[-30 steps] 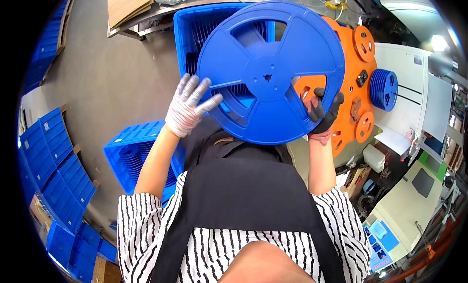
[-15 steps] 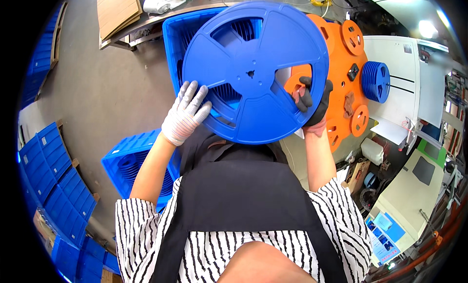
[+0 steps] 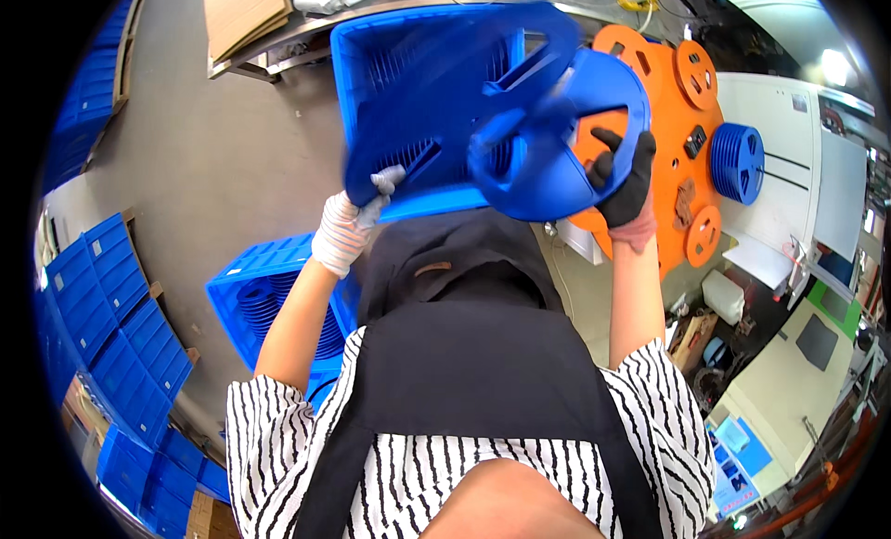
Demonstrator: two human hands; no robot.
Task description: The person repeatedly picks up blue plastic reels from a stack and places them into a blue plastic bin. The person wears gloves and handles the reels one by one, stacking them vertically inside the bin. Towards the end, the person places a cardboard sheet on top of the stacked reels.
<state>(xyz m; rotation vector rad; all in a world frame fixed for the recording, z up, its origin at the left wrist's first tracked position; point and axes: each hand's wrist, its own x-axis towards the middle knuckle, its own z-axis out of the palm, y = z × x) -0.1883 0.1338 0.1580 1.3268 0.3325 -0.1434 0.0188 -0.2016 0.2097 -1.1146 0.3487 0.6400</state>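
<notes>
Two large blue plastic reel discs with cut-out windows are apart in front of me, both partly smeared by motion. The left disc (image 3: 422, 107) is tilted over a blue crate, its lower edge gripped by my left hand (image 3: 349, 225) in a white glove with grey fingertips. My right hand (image 3: 627, 186), in a black glove with a pink cuff, holds the right disc (image 3: 608, 82) at its right rim, fingers reaching into a window. The two discs overlap in view near the middle; whether they touch there I cannot tell.
The blue crate (image 3: 345, 84) holds several upright discs. Beside my left forearm stands another crate (image 3: 232, 284) of discs. An orange round table (image 3: 673, 154) carries orange discs; a stack of blue discs (image 3: 738, 163) sits on a rod at right. A metal bench (image 3: 306, 33) stands behind.
The single face-on disc outline has parted into two discs. One has swung left and tilted with my left hand, while the other stays at right in my right hand.
</notes>
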